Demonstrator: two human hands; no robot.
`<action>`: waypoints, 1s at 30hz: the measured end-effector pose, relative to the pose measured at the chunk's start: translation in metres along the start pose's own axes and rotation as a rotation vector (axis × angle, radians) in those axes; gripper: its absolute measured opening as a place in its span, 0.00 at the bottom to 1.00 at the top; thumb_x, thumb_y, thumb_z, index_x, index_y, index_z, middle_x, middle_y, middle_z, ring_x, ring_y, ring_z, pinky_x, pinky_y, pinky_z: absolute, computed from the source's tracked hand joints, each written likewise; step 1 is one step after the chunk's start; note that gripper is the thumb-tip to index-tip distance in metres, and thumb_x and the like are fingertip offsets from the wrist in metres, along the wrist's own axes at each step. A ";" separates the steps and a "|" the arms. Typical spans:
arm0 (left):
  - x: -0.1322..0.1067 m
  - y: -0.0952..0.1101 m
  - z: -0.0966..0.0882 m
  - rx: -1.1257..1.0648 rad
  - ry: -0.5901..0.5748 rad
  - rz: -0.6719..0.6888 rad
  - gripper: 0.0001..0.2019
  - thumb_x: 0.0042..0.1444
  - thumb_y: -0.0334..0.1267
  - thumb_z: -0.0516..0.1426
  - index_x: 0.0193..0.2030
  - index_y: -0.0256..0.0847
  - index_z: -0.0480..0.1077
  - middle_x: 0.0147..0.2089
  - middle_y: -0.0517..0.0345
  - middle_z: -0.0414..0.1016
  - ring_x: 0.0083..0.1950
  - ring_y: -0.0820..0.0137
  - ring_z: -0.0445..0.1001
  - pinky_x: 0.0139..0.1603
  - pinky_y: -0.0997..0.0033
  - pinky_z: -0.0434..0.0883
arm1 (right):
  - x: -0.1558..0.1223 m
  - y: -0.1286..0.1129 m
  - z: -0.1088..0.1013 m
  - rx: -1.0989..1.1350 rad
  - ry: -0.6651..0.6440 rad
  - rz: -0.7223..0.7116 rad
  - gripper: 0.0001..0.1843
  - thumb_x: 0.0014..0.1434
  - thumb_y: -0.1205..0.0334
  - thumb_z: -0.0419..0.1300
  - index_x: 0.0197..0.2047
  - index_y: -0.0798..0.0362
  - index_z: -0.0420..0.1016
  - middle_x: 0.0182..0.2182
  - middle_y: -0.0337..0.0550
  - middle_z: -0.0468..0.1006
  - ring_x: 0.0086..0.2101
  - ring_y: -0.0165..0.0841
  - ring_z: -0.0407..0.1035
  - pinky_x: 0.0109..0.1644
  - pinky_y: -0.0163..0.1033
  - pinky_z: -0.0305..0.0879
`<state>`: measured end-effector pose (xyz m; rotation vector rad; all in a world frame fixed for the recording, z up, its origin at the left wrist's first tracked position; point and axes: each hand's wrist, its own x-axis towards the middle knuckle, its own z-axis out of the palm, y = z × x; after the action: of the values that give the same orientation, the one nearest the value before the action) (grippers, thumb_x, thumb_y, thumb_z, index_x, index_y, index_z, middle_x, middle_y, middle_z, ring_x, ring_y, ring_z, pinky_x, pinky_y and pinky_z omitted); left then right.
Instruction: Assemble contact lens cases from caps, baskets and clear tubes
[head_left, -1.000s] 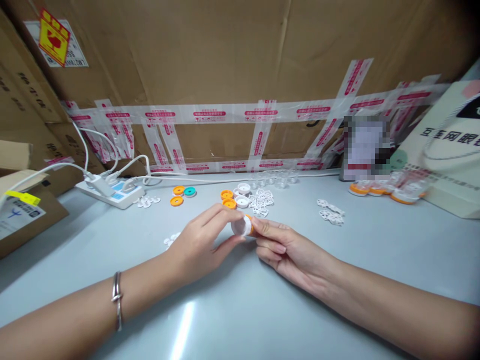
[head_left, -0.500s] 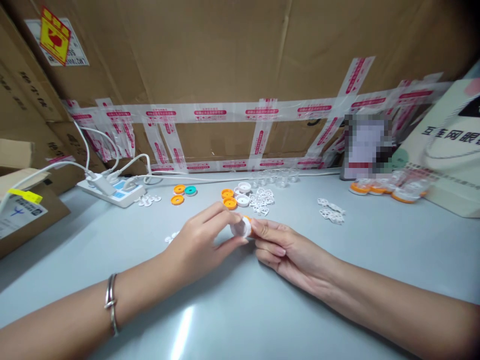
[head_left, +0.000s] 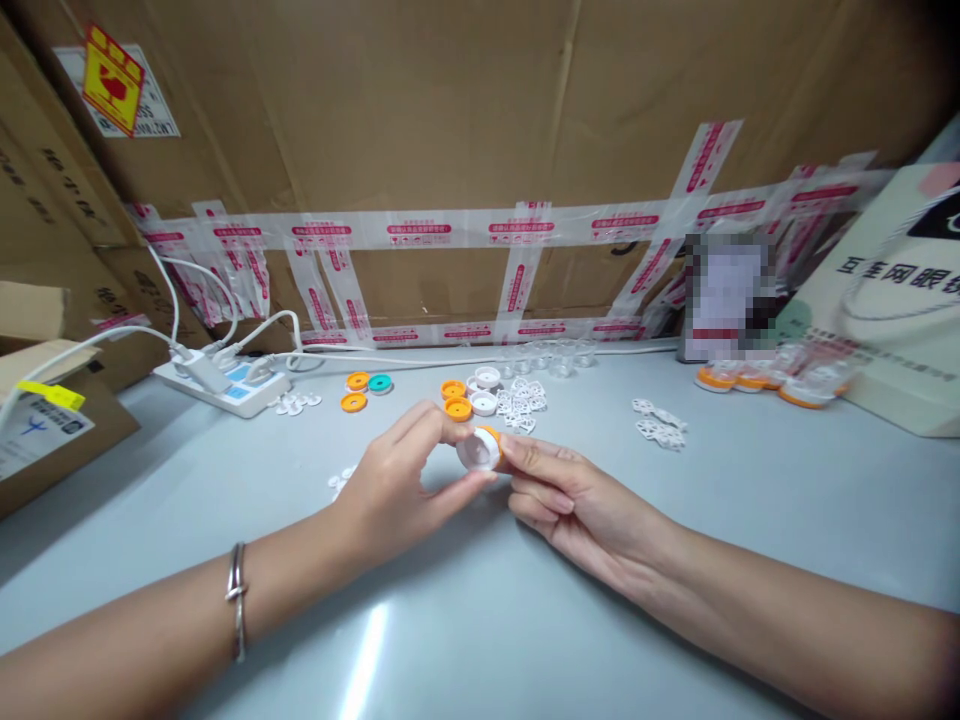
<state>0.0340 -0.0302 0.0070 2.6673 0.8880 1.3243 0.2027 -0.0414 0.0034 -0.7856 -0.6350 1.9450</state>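
A small round white and orange cap piece (head_left: 480, 449) is held just above the grey table (head_left: 465, 620) between both hands. My left hand (head_left: 397, 485) pinches it from the left with thumb and forefinger. My right hand (head_left: 570, 495) grips its right side with the fingertips, the other fingers curled. Just behind the hands lie two orange rings (head_left: 454, 399), white caps (head_left: 484, 390) and a heap of small white lattice parts (head_left: 521, 402).
A white power strip (head_left: 225, 385) with plugs and cables sits back left beside orange and teal rings (head_left: 366, 388). More white lattice parts (head_left: 660, 424) lie to the right. Clear cups with orange bases (head_left: 780, 380) stand back right. Taped cardboard walls (head_left: 480, 150) close off the back.
The hands have barely moved. The white and orange piece has turned slightly between the fingers and sits a little higher and further left.
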 end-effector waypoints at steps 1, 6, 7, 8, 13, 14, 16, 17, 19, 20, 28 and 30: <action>0.000 0.000 0.000 -0.005 -0.009 -0.006 0.09 0.51 0.32 0.60 0.37 0.38 0.63 0.31 0.59 0.67 0.34 0.72 0.68 0.34 0.73 0.67 | 0.000 0.000 0.000 -0.010 0.007 0.003 0.04 0.46 0.70 0.65 0.25 0.59 0.73 0.22 0.33 0.68 0.14 0.14 0.40 0.15 0.25 0.41; -0.001 0.000 -0.002 -0.033 -0.105 -0.058 0.06 0.53 0.30 0.58 0.36 0.38 0.64 0.33 0.57 0.67 0.36 0.71 0.69 0.37 0.72 0.68 | 0.002 0.001 -0.002 -0.046 0.001 0.009 0.05 0.47 0.68 0.65 0.26 0.60 0.72 0.20 0.32 0.67 0.14 0.14 0.41 0.15 0.25 0.41; -0.001 0.000 -0.002 -0.038 -0.127 -0.057 0.05 0.53 0.30 0.58 0.36 0.38 0.64 0.33 0.56 0.67 0.36 0.71 0.69 0.38 0.71 0.69 | 0.002 0.001 -0.003 -0.044 0.001 0.012 0.06 0.46 0.68 0.66 0.26 0.60 0.73 0.19 0.31 0.66 0.14 0.14 0.41 0.15 0.25 0.41; -0.001 0.000 -0.002 -0.043 -0.144 -0.055 0.05 0.54 0.30 0.57 0.36 0.38 0.64 0.34 0.56 0.68 0.37 0.71 0.70 0.39 0.70 0.69 | 0.003 0.002 -0.003 -0.039 0.002 0.017 0.06 0.45 0.68 0.66 0.27 0.60 0.73 0.18 0.30 0.65 0.14 0.14 0.41 0.15 0.25 0.41; 0.001 -0.002 -0.001 -0.102 -0.153 -0.065 0.06 0.56 0.31 0.55 0.41 0.38 0.66 0.41 0.50 0.70 0.44 0.68 0.71 0.44 0.68 0.69 | 0.002 0.000 -0.001 -0.005 0.023 0.057 0.05 0.46 0.70 0.65 0.28 0.60 0.73 0.17 0.30 0.65 0.13 0.13 0.40 0.15 0.24 0.42; 0.002 -0.004 0.000 -0.125 -0.152 -0.078 0.07 0.56 0.31 0.55 0.42 0.38 0.66 0.42 0.50 0.71 0.45 0.68 0.71 0.45 0.67 0.69 | 0.002 -0.001 -0.001 -0.010 0.030 0.069 0.04 0.47 0.70 0.64 0.28 0.60 0.72 0.17 0.30 0.66 0.12 0.13 0.40 0.15 0.24 0.42; 0.002 -0.007 -0.001 -0.173 -0.166 -0.111 0.09 0.55 0.32 0.56 0.44 0.38 0.67 0.43 0.50 0.72 0.45 0.68 0.71 0.46 0.66 0.69 | 0.001 -0.002 0.000 -0.033 0.040 0.090 0.04 0.51 0.67 0.62 0.29 0.60 0.72 0.18 0.32 0.68 0.12 0.13 0.39 0.15 0.24 0.42; 0.003 -0.009 -0.001 -0.193 -0.180 -0.126 0.09 0.55 0.32 0.56 0.44 0.39 0.68 0.43 0.50 0.72 0.45 0.67 0.72 0.46 0.65 0.69 | 0.002 -0.003 -0.001 -0.050 0.039 0.093 0.05 0.52 0.66 0.62 0.28 0.60 0.72 0.18 0.33 0.69 0.12 0.13 0.40 0.15 0.25 0.43; 0.003 -0.012 -0.001 -0.220 -0.208 -0.142 0.10 0.55 0.33 0.56 0.45 0.38 0.69 0.43 0.50 0.73 0.45 0.67 0.72 0.47 0.64 0.70 | 0.002 -0.005 -0.002 -0.092 0.018 0.088 0.08 0.52 0.63 0.63 0.28 0.60 0.73 0.20 0.35 0.70 0.12 0.13 0.40 0.15 0.25 0.43; 0.003 -0.013 -0.001 -0.226 -0.221 -0.140 0.10 0.56 0.34 0.56 0.45 0.38 0.69 0.43 0.49 0.73 0.45 0.66 0.72 0.47 0.63 0.70 | 0.002 -0.006 -0.003 -0.115 0.001 0.087 0.08 0.51 0.62 0.63 0.28 0.60 0.73 0.21 0.35 0.71 0.12 0.13 0.40 0.15 0.24 0.43; 0.001 -0.017 -0.005 -0.172 -0.296 0.031 0.22 0.56 0.31 0.55 0.58 0.43 0.61 0.51 0.47 0.69 0.52 0.65 0.69 0.51 0.60 0.70 | 0.001 -0.011 -0.005 -0.178 -0.062 0.061 0.06 0.53 0.64 0.61 0.34 0.59 0.76 0.24 0.38 0.74 0.13 0.13 0.40 0.14 0.23 0.44; 0.001 -0.018 -0.008 -0.150 -0.312 0.094 0.24 0.57 0.30 0.55 0.60 0.44 0.58 0.53 0.46 0.68 0.54 0.65 0.68 0.51 0.59 0.70 | 0.001 -0.013 -0.005 -0.164 -0.075 0.065 0.06 0.53 0.64 0.62 0.34 0.58 0.75 0.25 0.39 0.76 0.13 0.13 0.40 0.14 0.23 0.44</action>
<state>0.0202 -0.0159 0.0077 2.7188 0.6085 0.9086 0.2130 -0.0346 0.0092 -0.8462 -0.8317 2.0077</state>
